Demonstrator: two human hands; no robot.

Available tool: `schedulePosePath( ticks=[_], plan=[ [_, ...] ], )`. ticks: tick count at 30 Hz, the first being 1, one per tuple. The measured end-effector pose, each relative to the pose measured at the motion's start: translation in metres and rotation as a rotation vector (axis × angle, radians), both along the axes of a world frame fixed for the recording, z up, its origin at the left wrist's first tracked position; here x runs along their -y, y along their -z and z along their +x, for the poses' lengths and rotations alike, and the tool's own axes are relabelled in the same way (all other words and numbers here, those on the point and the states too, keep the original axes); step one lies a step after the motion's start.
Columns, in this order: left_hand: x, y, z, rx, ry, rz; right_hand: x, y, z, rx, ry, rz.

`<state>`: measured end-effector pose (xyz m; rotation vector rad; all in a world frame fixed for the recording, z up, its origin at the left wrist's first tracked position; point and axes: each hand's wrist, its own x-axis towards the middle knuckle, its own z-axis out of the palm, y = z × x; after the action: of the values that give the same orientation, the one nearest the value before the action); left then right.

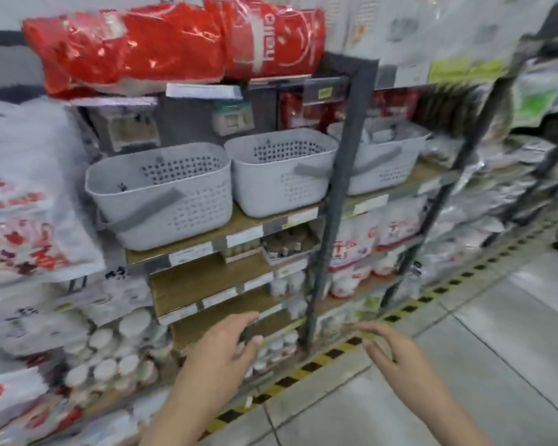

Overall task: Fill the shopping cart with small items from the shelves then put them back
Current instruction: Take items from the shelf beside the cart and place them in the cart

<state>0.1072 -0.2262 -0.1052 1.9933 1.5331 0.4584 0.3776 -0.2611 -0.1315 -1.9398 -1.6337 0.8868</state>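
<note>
The view is blurred by motion. A metal shelving unit (332,201) with wooden boards stands in front of me. Small white jars (110,352) fill its lower left levels, and small brown-capped bottles (284,246) sit on a middle board. My left hand (223,352) reaches toward the lowest boards, fingers apart, holding nothing. My right hand (397,352) hovers to the right of the upright post above the floor, fingers spread and empty. No shopping cart is in view.
Three grey perforated baskets (161,194) sit on an upper board. Red bags (174,43) lie on top. White packets (351,252) fill the shelves to the right. A yellow-black striped line (322,358) runs along the shelf base on the grey tiled floor (464,365).
</note>
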Motion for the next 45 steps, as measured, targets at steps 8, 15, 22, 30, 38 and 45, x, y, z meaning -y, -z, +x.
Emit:
schedulePosePath(
  ticks=[8, 15, 22, 30, 38, 45],
  plan=[
    [-0.069, -0.015, 0.081, -0.060, 0.098, 0.010, -0.043, -0.017, 0.069, 0.012, 0.021, 0.081],
    [-0.156, -0.027, 0.162, -0.021, 0.134, 0.059, -0.115, -0.032, 0.139, -0.044, 0.008, 0.179],
    [-0.239, -0.046, 0.267, 0.008, 0.241, 0.131, -0.183, -0.051, 0.230, -0.038, 0.103, 0.268],
    [-0.302, -0.070, 0.329, 0.085, 0.271, 0.231, -0.270, -0.069, 0.294, -0.071, 0.061, 0.313],
    [-0.356, -0.089, 0.351, 0.124, 0.009, 0.427, -0.381, -0.123, 0.313, -0.162, -0.209, 0.488],
    [-0.421, -0.079, 0.363, -0.072, -0.316, 0.465, -0.473, -0.122, 0.299, -0.063, -0.565, 0.388]
  ],
)
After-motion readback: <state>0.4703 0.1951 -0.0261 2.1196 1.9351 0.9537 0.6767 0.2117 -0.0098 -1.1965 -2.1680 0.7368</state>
